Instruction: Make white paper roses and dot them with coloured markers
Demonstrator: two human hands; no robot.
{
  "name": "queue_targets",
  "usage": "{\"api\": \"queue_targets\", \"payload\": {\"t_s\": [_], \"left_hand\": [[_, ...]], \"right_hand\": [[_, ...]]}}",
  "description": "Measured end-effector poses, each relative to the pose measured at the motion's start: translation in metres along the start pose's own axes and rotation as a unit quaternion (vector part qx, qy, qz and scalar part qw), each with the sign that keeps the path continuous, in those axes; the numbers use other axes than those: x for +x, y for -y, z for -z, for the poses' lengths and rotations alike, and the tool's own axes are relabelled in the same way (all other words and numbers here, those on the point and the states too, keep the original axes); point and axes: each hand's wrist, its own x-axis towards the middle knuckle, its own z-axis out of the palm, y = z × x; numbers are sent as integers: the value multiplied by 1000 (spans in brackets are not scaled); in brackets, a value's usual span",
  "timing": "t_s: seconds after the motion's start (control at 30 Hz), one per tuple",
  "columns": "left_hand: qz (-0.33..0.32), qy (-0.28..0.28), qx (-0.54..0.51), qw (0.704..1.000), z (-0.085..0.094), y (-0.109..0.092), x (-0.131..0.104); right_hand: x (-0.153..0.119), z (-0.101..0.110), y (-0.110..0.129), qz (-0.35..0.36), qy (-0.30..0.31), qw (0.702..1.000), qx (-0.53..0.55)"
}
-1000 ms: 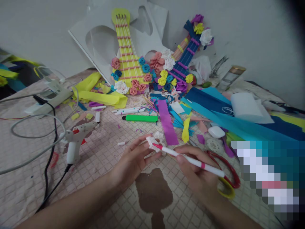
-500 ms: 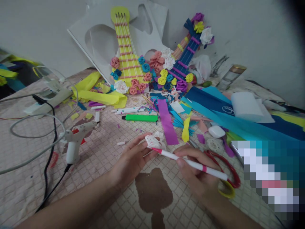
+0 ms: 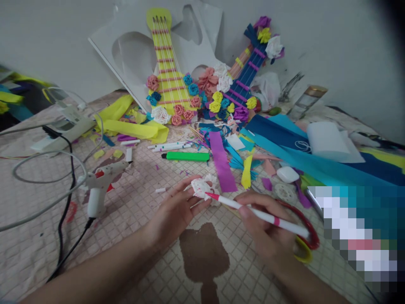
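My left hand (image 3: 177,207) holds a white crepe paper flower (image 3: 200,187) speckled with small pink-red dots, fingers curled round its far side and underneath. In my right hand (image 3: 264,221) is a white felt-tip pen (image 3: 232,203) with a pink-red tip and band, gripped between thumb and fingers. Its tip points left and sits at the flower's near right edge; I cannot tell whether it touches. Partly behind my right hand lie scissors with red and yellow handles (image 3: 305,253).
A glue gun (image 3: 101,185) with cables lies left. A green marker (image 3: 188,156), white pens (image 3: 172,146) and a purple paper strip (image 3: 221,162) lie ahead. A yellow paper guitar (image 3: 167,71) and a blue one (image 3: 249,76) lean at the back. Blue crepe paper (image 3: 278,145) covers the right.
The pen and my right hand have shifted slightly right, and the tip has moved from the flower's lower edge a little up. The flower is tilted slightly differently in my left hand.
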Motion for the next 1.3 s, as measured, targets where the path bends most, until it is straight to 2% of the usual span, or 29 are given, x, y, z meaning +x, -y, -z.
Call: {"api": "queue_targets", "payload": {"t_s": [0.17, 0.3, 0.47, 0.57, 0.73, 1.07, 1.3], "left_hand": [[-8, 5, 1, 1000, 0, 0, -1], [-8, 1, -1, 1000, 1, 1, -1], [-9, 7, -1, 1000, 2, 0, 1], [-11, 15, -1, 1000, 3, 1, 1], [-11, 15, 10, 1000, 2, 0, 0], [-6, 30, -3, 1000, 0, -1, 0], [-5, 11, 15, 1000, -1, -1, -2]], "right_hand": [[0, -1, 1, 9, 6, 1000, 30], [1, -2, 1, 15, 37, 999, 35], [1, -1, 1, 15, -25, 999, 28], [0, 0, 0, 3, -2, 1000, 19], [-1, 0, -1, -4, -30, 999, 24], [0, -1, 1, -26, 8, 1000, -10], [0, 0, 1, -27, -40, 998, -27]]}}
